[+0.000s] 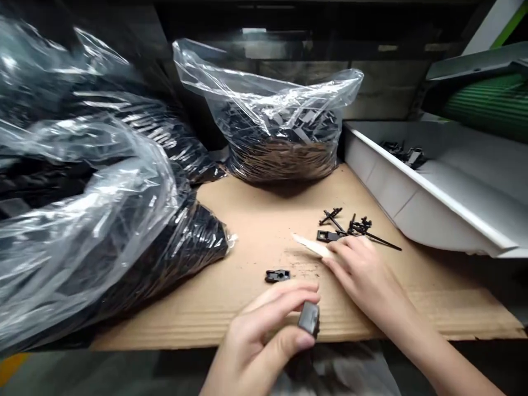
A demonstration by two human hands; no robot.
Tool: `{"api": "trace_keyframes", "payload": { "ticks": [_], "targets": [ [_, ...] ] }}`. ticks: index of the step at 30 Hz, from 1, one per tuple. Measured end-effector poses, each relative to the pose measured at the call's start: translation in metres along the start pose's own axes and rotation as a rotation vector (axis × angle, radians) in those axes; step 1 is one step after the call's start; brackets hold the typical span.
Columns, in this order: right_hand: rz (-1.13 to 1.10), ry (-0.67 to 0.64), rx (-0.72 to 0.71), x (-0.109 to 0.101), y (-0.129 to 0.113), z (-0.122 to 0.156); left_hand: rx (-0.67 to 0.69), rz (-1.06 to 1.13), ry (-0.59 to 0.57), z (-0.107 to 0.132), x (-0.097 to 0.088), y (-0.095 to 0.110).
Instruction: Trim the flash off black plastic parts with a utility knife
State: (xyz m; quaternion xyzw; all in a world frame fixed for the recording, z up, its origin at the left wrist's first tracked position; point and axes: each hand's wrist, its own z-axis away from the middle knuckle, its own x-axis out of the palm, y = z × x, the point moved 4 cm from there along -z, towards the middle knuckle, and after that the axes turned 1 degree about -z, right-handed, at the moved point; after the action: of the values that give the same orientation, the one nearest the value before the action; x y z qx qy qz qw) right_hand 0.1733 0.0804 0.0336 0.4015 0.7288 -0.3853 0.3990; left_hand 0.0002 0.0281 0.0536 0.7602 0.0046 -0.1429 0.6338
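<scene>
Between the thumb and fingers of my left hand (264, 330) is a small black plastic part (309, 319), raised above the front edge of the cardboard. My right hand (365, 269) is closed around a thin, pale, pointed knife-like blade (310, 245), which points to the left; its handle is hidden by the fingers. Another black plastic piece (278, 275) lies on the cardboard just beyond my left fingers. Past my right knuckles, a flat black part with a square hole (327, 236) lies beside several thin black plastic sprues (361, 226).
Cardboard (247, 220) covers the work surface, with dark crumbs near the blade. A clear bag of black parts (284, 137) stands at the back. More filled bags (136, 220) crowd the left. A grey bin (412, 190) with a few black parts borders the right, below a green ribbed roll (490, 104).
</scene>
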Motion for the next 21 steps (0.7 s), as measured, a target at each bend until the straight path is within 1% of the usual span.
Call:
{"api": "trace_keyframes", "payload": {
  "ticks": [2,4,5,7,9,11,17,21],
  "targets": [
    [-0.133,0.019,0.017,-0.015,0.004,0.023,-0.118,0.069,-0.107,-0.011,0.019,-0.013],
    [-0.304,0.002,0.038,-0.025,0.006,0.046,-0.181,0.095,-0.129,-0.016,0.028,-0.024],
    [-0.346,-0.018,0.053,-0.027,0.005,0.055,-0.179,0.088,-0.121,-0.018,0.029,-0.028],
    [-0.350,-0.064,0.050,-0.026,0.002,0.068,-0.112,0.054,-0.098,-0.019,0.029,-0.031],
    [-0.336,-0.095,0.017,-0.022,-0.002,0.072,-0.027,0.022,-0.089,-0.018,0.029,-0.031],
    [-0.377,-0.096,-0.007,-0.020,-0.005,0.069,0.015,0.002,-0.089,-0.017,0.028,-0.030],
    [-0.444,-0.025,-0.044,-0.018,-0.011,0.064,0.099,-0.022,-0.054,-0.013,0.026,-0.030],
    [-0.464,0.001,-0.007,-0.016,-0.015,0.063,0.163,-0.045,-0.051,-0.013,0.029,-0.031]
  ]
}}
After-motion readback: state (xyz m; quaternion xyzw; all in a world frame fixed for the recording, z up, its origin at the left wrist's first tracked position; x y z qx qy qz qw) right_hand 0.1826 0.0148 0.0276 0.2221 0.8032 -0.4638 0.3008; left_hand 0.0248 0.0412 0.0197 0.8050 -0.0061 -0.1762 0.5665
